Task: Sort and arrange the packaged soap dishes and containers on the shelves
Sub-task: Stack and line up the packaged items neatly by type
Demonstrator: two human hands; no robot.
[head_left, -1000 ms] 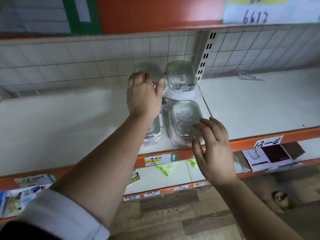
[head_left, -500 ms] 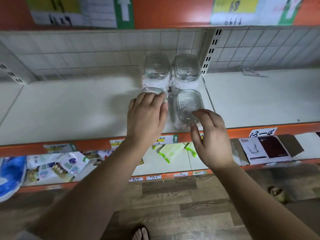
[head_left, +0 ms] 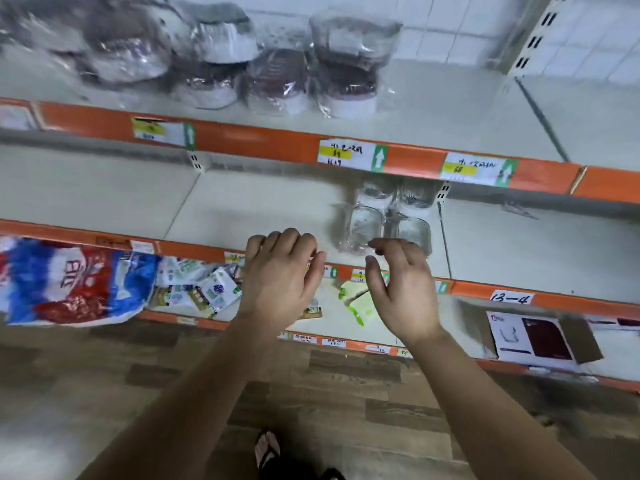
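Observation:
Several clear packaged soap dishes (head_left: 389,220) stand in two rows on the middle shelf (head_left: 263,206), near the upright post. My left hand (head_left: 280,271) hovers in front of the shelf's orange edge, fingers loosely curled, holding nothing. My right hand (head_left: 401,282) hangs just in front of the nearest dish, fingers relaxed, and it holds nothing either. On the upper shelf (head_left: 450,112) lie several wrapped dark and white containers (head_left: 284,67), blurred.
Below, a lower shelf holds a red, white and blue bag (head_left: 69,282), small packets (head_left: 201,285), green packs (head_left: 360,303) and an open cardboard box (head_left: 533,336). Orange rails carry price labels (head_left: 349,155). My sandalled foot (head_left: 266,448) stands on the wooden floor.
Both hands have let go of the clear dishes and pulled back toward me. The view has tilted up and back, and the upper shelf with wrapped containers has come into sight.

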